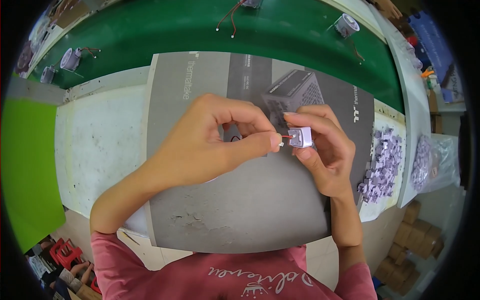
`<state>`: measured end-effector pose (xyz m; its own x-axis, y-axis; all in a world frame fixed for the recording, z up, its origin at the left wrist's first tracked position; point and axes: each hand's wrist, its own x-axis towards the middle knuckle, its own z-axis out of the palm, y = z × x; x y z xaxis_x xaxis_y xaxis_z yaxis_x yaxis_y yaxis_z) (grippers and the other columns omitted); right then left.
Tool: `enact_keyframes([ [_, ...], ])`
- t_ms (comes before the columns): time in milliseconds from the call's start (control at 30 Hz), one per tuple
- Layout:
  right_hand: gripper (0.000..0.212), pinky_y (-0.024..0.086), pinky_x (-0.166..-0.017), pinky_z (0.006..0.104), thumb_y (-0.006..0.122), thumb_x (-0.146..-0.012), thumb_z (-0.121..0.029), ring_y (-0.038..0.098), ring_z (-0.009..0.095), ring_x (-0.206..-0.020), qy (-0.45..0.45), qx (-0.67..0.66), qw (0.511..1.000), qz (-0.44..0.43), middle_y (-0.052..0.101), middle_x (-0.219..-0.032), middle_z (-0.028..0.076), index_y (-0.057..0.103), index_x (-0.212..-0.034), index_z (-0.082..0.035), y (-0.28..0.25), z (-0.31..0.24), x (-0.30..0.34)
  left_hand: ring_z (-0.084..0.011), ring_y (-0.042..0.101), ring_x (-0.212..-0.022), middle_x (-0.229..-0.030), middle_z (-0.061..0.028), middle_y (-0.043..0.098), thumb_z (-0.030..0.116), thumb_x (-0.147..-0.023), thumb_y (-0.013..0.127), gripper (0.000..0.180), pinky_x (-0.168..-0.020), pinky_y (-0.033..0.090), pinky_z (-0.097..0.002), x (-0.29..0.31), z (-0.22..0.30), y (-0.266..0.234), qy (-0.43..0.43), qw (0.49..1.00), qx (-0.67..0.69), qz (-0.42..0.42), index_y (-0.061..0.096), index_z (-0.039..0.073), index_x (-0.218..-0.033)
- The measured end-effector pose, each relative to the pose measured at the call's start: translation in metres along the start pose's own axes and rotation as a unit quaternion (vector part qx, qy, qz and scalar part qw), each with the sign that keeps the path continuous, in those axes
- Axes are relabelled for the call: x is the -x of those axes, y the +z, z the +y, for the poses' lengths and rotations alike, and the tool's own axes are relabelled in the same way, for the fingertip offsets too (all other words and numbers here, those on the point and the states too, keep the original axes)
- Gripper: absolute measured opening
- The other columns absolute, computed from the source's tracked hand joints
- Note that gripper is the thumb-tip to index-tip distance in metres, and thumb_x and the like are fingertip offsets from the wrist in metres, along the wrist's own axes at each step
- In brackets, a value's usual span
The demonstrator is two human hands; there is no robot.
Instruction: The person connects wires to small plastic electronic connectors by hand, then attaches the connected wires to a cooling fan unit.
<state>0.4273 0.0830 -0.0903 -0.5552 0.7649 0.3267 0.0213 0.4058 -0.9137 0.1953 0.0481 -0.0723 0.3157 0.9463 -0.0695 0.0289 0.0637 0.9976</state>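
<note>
Over the grey printed board, both my hands meet at chest level. My left hand is closed, pinching thin red wire between thumb and forefinger; a tiny white connector shows at the thumb tip. A pale object is partly hidden behind its curled fingers. In my right hand, fingertips and thumb grip a small white plastic housing with its open side turned toward the left hand. The red wire reaches the housing's face; how far it goes in I cannot tell.
Beyond the board runs a green conveyor belt carrying small round white units with wires. A heap of small pale plastic parts lies at right, beside a clear bag of similar pieces. Cartons and red stools stand below.
</note>
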Motion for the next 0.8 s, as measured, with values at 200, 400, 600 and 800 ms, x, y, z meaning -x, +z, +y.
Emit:
enact_keyframes([
  [200, 0.040, 0.050, -0.064, 0.0258, 0.074, -0.082, -0.002, 0.062, 0.017, -0.083, -0.066, 0.157, 0.985, -0.021, 0.064, -0.109, 0.014, 0.070, -0.121, 0.000, -0.002, -0.007, -0.005, -0.0075, 0.053, -0.068, -0.075, -0.0017, 0.067, 0.019, -0.088, 0.073, 0.016, -0.062, 0.035, -0.0255, -0.001, 0.001, -0.003, -0.023, 1.000, 0.011, -0.013, 0.077, 0.003, -0.087],
  [400, 0.036, 0.051, -0.063, 0.0254, 0.073, -0.081, 0.003, 0.063, 0.017, -0.080, -0.050, 0.075, 0.995, 0.041, 0.068, -0.099, 0.013, 0.069, -0.116, 0.002, 0.007, -0.003, -0.001, -0.0079, 0.054, -0.068, -0.075, -0.0016, 0.067, 0.019, -0.088, 0.073, 0.016, -0.062, 0.036, -0.0255, -0.001, -0.001, -0.001, -0.005, 1.000, -0.003, -0.012, 0.077, 0.004, -0.087],
  [600, 0.032, 0.050, -0.065, 0.0252, 0.073, -0.082, 0.001, 0.062, 0.015, -0.075, -0.010, 0.040, 0.999, 0.035, 0.068, -0.089, 0.010, 0.069, -0.114, 0.003, 0.003, -0.002, 0.000, -0.0107, 0.056, -0.065, -0.074, -0.0045, 0.067, 0.014, -0.086, 0.075, 0.010, -0.062, 0.036, -0.0269, 0.002, -0.006, 0.006, 0.065, 0.993, -0.090, 0.039, 0.076, 0.004, -0.087],
  [800, 0.032, 0.049, -0.064, 0.0244, 0.073, -0.082, 0.000, 0.061, 0.014, -0.071, 0.031, 0.067, 0.997, -0.011, 0.067, -0.087, 0.009, 0.070, -0.113, 0.002, 0.002, -0.007, 0.001, -0.0113, 0.059, -0.063, -0.071, -0.0030, 0.068, 0.008, -0.085, 0.075, 0.003, -0.064, 0.040, -0.0277, 0.003, -0.004, 0.009, 0.177, 0.936, -0.297, 0.070, 0.074, 0.006, -0.087],
])
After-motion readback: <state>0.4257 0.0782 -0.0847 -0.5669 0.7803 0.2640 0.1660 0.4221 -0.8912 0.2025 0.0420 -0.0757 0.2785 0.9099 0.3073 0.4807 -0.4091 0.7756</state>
